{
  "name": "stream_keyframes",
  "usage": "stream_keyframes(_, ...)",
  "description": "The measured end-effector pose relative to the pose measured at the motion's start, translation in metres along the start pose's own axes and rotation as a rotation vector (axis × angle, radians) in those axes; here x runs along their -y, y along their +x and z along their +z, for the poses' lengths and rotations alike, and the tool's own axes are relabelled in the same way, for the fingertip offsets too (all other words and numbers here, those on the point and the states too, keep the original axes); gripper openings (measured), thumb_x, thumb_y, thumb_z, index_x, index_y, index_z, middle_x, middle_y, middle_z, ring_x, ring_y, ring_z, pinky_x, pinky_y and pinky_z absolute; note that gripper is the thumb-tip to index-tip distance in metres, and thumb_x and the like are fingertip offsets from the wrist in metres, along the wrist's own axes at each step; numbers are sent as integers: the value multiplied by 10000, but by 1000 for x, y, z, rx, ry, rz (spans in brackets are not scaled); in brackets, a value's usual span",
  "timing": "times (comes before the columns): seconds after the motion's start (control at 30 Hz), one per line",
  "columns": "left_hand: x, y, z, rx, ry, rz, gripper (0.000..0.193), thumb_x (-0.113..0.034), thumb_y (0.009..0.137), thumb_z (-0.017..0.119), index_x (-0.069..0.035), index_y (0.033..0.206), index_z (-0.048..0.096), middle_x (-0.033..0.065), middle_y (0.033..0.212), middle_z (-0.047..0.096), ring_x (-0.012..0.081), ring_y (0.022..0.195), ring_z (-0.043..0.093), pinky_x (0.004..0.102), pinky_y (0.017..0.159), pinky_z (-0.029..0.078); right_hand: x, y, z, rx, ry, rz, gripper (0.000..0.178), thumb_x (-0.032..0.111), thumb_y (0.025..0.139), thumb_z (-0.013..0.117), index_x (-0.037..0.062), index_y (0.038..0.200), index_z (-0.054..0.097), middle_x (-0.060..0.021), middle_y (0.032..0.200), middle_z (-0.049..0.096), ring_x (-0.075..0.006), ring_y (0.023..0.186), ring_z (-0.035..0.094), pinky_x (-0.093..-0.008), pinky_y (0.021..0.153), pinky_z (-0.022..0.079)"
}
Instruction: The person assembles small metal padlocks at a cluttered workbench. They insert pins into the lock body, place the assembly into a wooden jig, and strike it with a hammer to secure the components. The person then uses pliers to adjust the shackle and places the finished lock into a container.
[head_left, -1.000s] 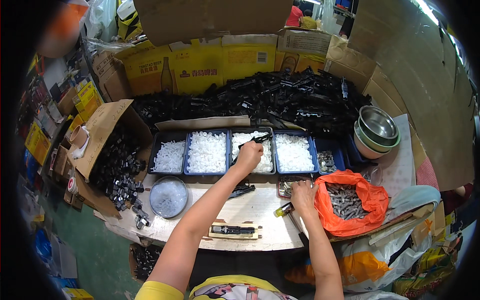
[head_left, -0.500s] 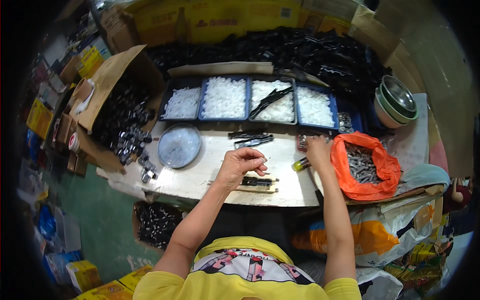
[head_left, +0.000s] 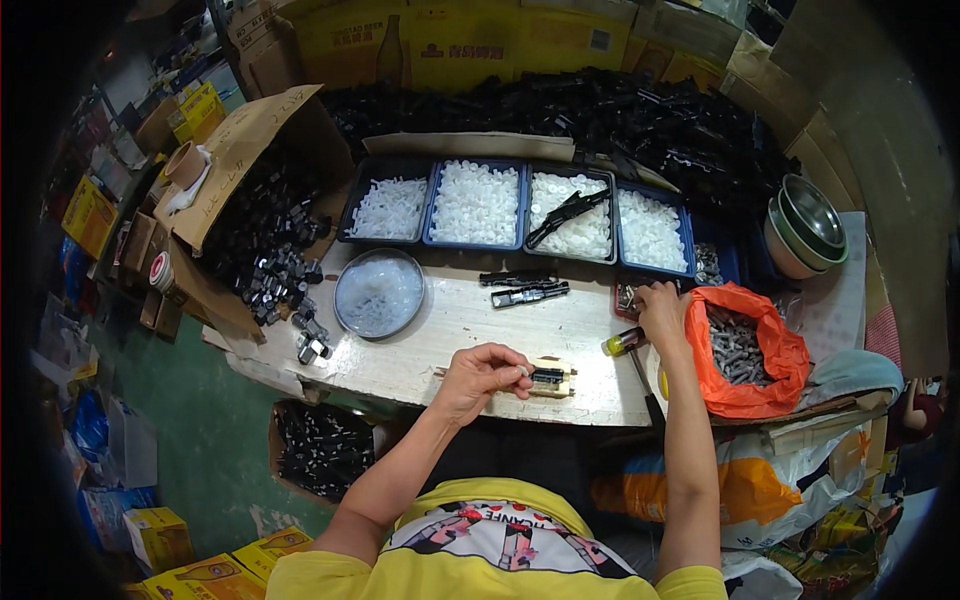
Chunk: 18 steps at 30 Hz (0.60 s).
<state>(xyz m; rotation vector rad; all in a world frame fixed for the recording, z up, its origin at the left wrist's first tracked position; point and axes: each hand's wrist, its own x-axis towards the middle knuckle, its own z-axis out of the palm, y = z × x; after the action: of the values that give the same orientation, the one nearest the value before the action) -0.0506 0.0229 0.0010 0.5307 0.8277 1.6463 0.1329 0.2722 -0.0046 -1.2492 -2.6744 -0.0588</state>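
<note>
My left hand (head_left: pixel 482 380) is closed in a pinch beside a pale wooden block (head_left: pixel 560 391) at the table's front edge. A small pale bit shows at its fingertips, too small to name. On the block lies a slim black part (head_left: pixel 546 376), partly covered by the fingers. My right hand (head_left: pixel 664 315) reaches into a small red box (head_left: pixel 625 298) of little metal pieces. Its fingers are bent together, and their tips are partly hidden. Near that wrist lies a screwdriver-like tool with a yellow-green handle (head_left: pixel 624 342).
Blue trays (head_left: pixel 474 244) of white plastic parts line the back, before a heap of black parts (head_left: pixel 640 125). A round dish (head_left: pixel 380 292) and a carton of shiny dark pieces (head_left: pixel 262 215) stand left. An orange-red bag (head_left: pixel 790 385) of grey parts sits right, near stacked bowls (head_left: pixel 808 215).
The view has shifted slightly. My left hand has come down towards me, to the left end of the wooden block. My right hand stays at the red box.
</note>
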Motion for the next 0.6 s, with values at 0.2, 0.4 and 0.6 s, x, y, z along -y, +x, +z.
stream_keyframes(0.2, 5, 4, 4, 36, -6, -22, 91, 67, 770, 571, 34, 855, 577, 155, 833, 594, 195, 701, 612, 318, 605, 540, -12, -6, 1, -135, 132, 5, 187, 18, 679, 539, 128, 796, 635, -23, 818, 596, -227, 895, 501, -458, 761, 312)
stream_keyframes(0.4, 8, 4, 9, 48, -15, -30, 86, 56, 772, 575, 26, 852, 583, 145, 828, 588, 193, 691, 610, 315, 578, 533, -19, -5, -1, -312, 384, -5, 73, 46, 697, 620, 82, 757, 640, -24, 794, 611, -195, 787, 540, -352, 715, 349)
stream_keyframes(0.6, 13, -5, 8, 157, -203, -45, 81, 19, 803, 565, 26, 879, 592, 120, 878, 573, 174, 716, 592, 292, 600, 515, 82, -62, -68, 31, 1160, -175, 98, -17, 694, 638, 21, 782, 620, -52, 756, 591, -149, 720, 528, -260, 663, 409)
